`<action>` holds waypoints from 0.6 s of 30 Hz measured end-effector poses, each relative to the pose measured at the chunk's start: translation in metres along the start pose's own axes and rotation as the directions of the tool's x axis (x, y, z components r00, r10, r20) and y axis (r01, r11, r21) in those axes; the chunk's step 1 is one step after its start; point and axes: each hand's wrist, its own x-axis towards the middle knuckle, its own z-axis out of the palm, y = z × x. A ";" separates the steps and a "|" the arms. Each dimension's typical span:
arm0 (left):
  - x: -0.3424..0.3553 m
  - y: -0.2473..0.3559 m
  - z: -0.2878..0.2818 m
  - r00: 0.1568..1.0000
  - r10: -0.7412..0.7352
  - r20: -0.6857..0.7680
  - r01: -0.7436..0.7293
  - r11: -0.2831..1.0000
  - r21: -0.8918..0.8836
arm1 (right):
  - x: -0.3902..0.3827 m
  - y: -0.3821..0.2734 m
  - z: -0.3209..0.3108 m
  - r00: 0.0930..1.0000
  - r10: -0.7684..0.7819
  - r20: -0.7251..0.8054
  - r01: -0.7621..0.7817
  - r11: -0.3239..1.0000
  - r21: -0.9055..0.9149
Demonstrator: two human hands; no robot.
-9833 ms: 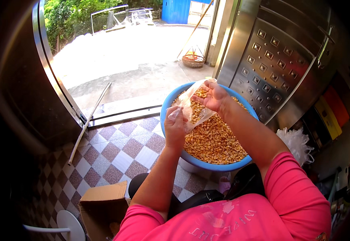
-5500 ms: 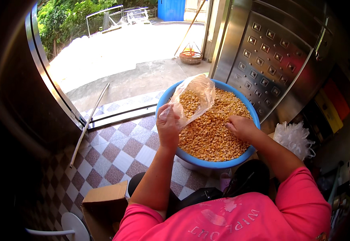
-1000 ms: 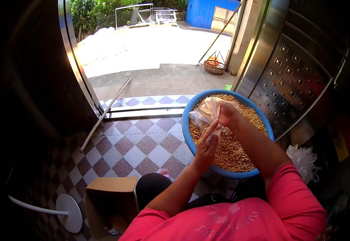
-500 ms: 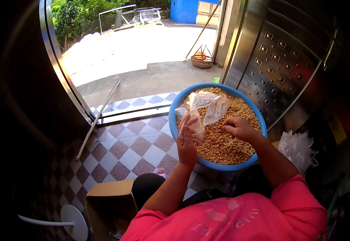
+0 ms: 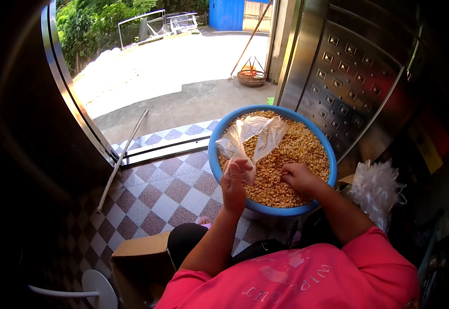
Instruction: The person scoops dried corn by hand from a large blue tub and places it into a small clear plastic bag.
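To my left, on the checkered floor [image 5: 165, 206], I see one cardboard box [image 5: 141, 246] with its flap open, and beside it a white round disc [image 5: 100, 288] with a curved tube. A pale pole [image 5: 115, 171] lies across the door threshold [image 5: 168, 151]. On my right stands a metal door [image 5: 337, 82] with raised square studs. Outside, a woven basket [image 5: 251, 80] sits near a leaning stick [image 5: 251, 40]; farther, I notice green bushes [image 5: 101, 26] and a blue wall [image 5: 226, 15].
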 end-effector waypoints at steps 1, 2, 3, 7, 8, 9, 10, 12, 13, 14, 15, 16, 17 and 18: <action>0.000 0.002 0.000 1.000 -0.013 0.001 0.013 1.000 0.023 | -0.001 0.000 -0.002 1.000 -0.002 0.003 0.002 1.000 -0.003; 0.000 0.003 0.001 1.000 -0.026 0.002 0.026 0.999 0.046 | -0.003 -0.006 -0.007 0.990 0.133 0.056 -0.141 0.971 0.193; 0.000 0.005 0.002 1.000 -0.023 -0.003 0.024 0.999 0.043 | -0.003 -0.008 -0.011 0.958 0.252 0.134 -0.284 0.884 0.371; 0.000 0.009 0.003 0.999 -0.033 0.033 0.029 0.995 0.099 | 0.004 0.005 -0.026 0.927 0.220 0.302 -0.367 0.384 0.847; 0.000 0.009 0.003 0.998 -0.035 0.049 0.030 0.994 0.100 | 0.007 0.000 -0.032 0.927 0.221 0.304 -0.369 0.388 0.844; 0.000 0.008 0.002 0.998 -0.034 0.045 0.029 0.995 0.097 | 0.011 -0.007 -0.038 0.926 0.161 0.340 -0.372 0.261 0.891; 0.000 0.007 0.002 0.997 -0.048 0.059 0.042 0.994 0.102 | 0.017 -0.013 -0.042 0.925 0.096 0.367 -0.377 0.128 0.917; 0.001 0.005 0.001 0.996 -0.061 0.072 0.053 0.993 0.107 | 0.035 -0.020 -0.043 0.927 0.035 0.373 -0.374 0.055 0.926; 0.001 0.004 0.002 0.994 -0.077 0.080 0.069 0.993 0.098 | 0.046 -0.026 -0.042 0.928 0.053 0.369 -0.371 0.033 0.928; 0.001 0.003 0.003 0.992 -0.094 0.088 0.086 0.992 0.089 | 0.056 -0.028 -0.041 0.928 0.071 0.365 -0.367 0.011 0.930; 0.001 0.003 0.004 0.992 -0.090 0.087 0.083 0.993 0.088 | 0.066 -0.028 -0.041 0.923 -0.060 0.381 -0.384 -0.041 0.922; 0.001 0.003 0.005 0.991 -0.089 0.099 0.082 0.994 0.076 | 0.073 -0.030 -0.039 0.923 -0.061 0.381 -0.383 -0.039 0.923; 0.001 0.003 0.000 0.991 -0.088 0.096 0.082 0.994 0.072 | 0.079 -0.054 -0.029 0.934 0.076 0.348 -0.350 0.012 0.937; 0.001 0.002 0.000 0.992 -0.085 0.092 0.078 0.994 0.072 | 0.082 -0.067 -0.027 0.932 0.216 0.290 -0.311 0.071 0.948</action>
